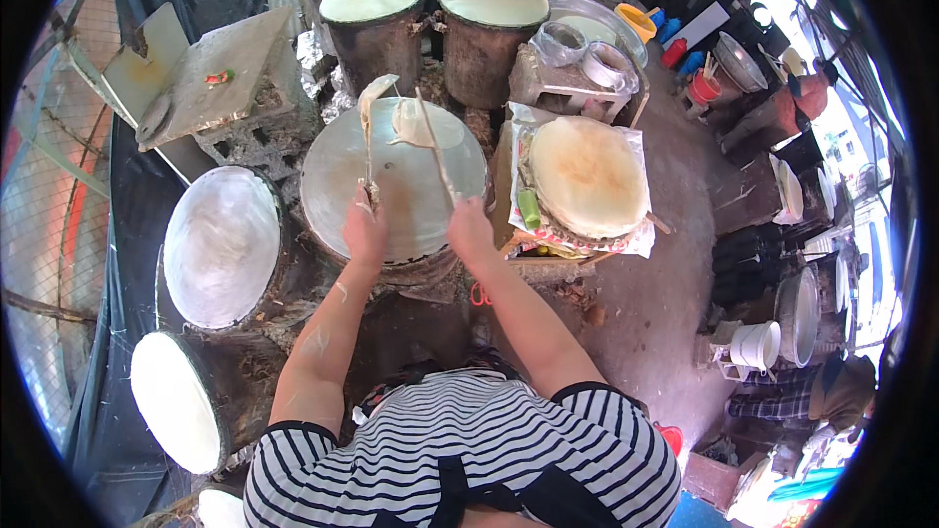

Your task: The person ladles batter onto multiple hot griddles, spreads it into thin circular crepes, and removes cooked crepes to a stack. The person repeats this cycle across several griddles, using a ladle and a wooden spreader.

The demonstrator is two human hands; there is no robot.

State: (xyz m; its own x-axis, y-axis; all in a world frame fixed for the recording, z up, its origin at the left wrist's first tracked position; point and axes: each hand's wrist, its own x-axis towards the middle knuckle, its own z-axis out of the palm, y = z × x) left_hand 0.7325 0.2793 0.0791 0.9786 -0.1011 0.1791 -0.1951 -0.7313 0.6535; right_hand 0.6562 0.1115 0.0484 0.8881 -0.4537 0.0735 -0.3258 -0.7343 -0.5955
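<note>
My left hand (366, 227) is closed round the thin handle of a batter-coated tool (368, 142) with a pale, curved far end. In my closed right hand (471, 228) is a wooden stick (433, 142), slanting away to the left. Both reach over a round metal griddle (337, 176), which has a brownish patch in its middle. Near its far side, a pale patch of batter or dough (415, 123) shows beside the stick; whether it hangs or lies flat I cannot tell. On the right lies a stack of thin round flatbreads (590, 176) on a cloth-covered stand.
Drum-shaped stoves with pale round tops (223, 246) stand at the left, and two more drums (494, 2) stand beyond the griddle. A green object (528, 207) rests beside the flatbreads. Basins and a white bucket (755, 344) line the far right, where other people are.
</note>
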